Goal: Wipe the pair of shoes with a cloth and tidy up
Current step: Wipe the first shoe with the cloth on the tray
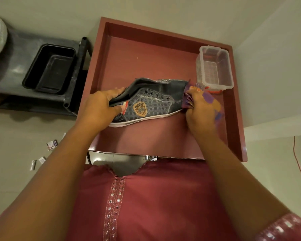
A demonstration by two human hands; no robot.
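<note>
The wiping step is in hand: 1 shoe [151,101] is held on its side just above or on the red table [146,58], heel toward the left hand [101,108] and toe toward the right hand [198,108]. The left grip is closed round the shoe's collar, with the thumb over the opening and the fingers curled beneath. The right grip is curled round a bunched purple cloth [210,100], which is pressed against the toe cap. Only 1 shoe of the pair is seen; where the other lies cannot be told.

The next move is judged to call for the cloth to be drawn along the upper and the white sole edge, with the shoe steadied by the left hand and turned so that the hidden side can be reached. Care would be needed near the clear plastic box [215,66], which stands just beyond the toe and could be knocked.

The shoe is a dark grey high-top with a squared pattern, metal eyelets without laces, pale stitching, an orange shield badge on its side and a white sole rim. The collar is soft and is folded flat under the grip, so it is likely to flex when pressed.

A black tub [50,68] sits on a grey stand to the left.
</note>
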